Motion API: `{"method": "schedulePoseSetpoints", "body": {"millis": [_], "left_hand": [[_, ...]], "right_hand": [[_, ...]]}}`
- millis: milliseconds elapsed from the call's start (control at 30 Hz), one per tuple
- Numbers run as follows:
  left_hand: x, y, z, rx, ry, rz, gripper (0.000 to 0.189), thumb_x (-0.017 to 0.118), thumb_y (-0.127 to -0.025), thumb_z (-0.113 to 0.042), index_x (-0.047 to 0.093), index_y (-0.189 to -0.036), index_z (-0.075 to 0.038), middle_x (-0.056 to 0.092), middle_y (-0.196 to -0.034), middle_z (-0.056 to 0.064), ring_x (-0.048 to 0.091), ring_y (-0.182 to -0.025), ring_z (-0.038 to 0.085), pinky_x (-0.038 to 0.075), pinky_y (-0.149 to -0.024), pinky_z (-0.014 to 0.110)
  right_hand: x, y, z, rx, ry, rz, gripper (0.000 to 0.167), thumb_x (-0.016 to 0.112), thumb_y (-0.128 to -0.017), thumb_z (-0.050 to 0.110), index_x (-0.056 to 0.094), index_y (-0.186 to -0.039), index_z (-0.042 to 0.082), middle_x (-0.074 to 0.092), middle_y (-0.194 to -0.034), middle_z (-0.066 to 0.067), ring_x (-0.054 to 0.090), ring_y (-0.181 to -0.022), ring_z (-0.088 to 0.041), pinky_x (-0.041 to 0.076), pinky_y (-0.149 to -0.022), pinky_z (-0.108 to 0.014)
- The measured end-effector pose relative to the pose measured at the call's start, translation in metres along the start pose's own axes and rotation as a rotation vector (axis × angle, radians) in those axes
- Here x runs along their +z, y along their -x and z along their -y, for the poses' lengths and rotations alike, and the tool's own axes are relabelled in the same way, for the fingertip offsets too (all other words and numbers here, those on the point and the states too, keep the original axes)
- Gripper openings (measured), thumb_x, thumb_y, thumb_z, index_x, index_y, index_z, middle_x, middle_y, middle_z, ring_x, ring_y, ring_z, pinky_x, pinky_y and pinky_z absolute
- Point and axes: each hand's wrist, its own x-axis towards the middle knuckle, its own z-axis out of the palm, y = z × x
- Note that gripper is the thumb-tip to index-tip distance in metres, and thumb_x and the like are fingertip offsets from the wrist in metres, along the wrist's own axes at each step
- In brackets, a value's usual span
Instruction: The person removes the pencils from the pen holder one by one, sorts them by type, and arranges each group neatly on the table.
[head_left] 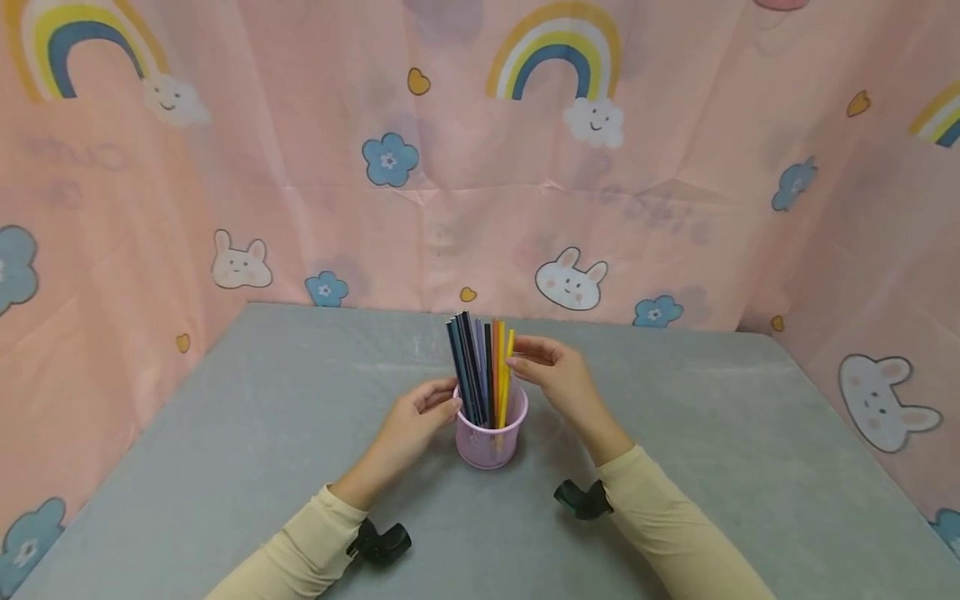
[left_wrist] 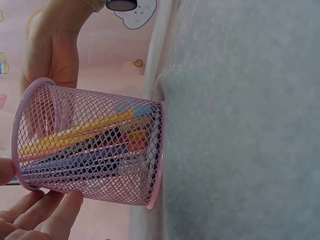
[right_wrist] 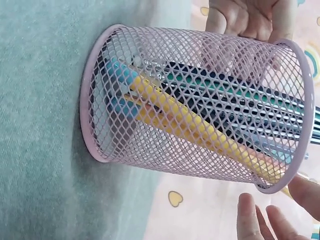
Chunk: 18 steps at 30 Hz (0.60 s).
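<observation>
A pink mesh pen holder stands upright, with several dark, purple, orange and yellow pencils leaning in it. My left hand is at its left side, with its thumb by the rim and loosely extended fingers against the mesh in the left wrist view. On the opposite side, my right hand is raised beside the pencil tops, thumb tip right at a yellow pencil. Its relaxed fingers are spread from the thumb near the rim in the right wrist view.
A grey cloth covers the table. Behind it and at both sides hangs a pink curtain printed with rainbows, rabbits and flowers. Black wrist cameras sit by both cuffs, the left one and the right one.
</observation>
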Motion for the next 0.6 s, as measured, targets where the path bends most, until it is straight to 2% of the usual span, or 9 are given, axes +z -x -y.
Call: {"method": "schedulePoseSetpoints", "body": {"millis": [367, 600], "left_hand": [[-0.0001, 0.0, -0.001, -0.002, 0.009, -0.015, 0.042, 0.06, -0.098, -0.01, 0.054, -0.136, 0.006, 0.06, -0.136, 0.025, 0.059, -0.127, 0.035, 0.054, -0.102, 0.04], [0.0007, -0.0003, -0.0006, 0.002, 0.0, -0.018, 0.041, 0.061, -0.097, -0.009, 0.055, -0.135, 0.006, 0.062, -0.133, 0.025, 0.061, -0.124, 0.035, 0.056, -0.099, 0.039]], "right_hand": [[0.003, -0.0047, 0.0006, 0.006, -0.009, -0.006, 0.043, 0.069, -0.095, 0.023, 0.061, -0.132, 0.004, 0.064, -0.131, -0.017, 0.066, -0.113, -0.028, 0.054, -0.101, -0.043], [0.003, -0.006, 0.0019, 0.027, 0.002, -0.001, 0.039, 0.069, -0.094, 0.024, 0.064, -0.128, 0.006, 0.065, -0.129, -0.015, 0.065, -0.113, -0.026, 0.055, -0.101, -0.042]]}}
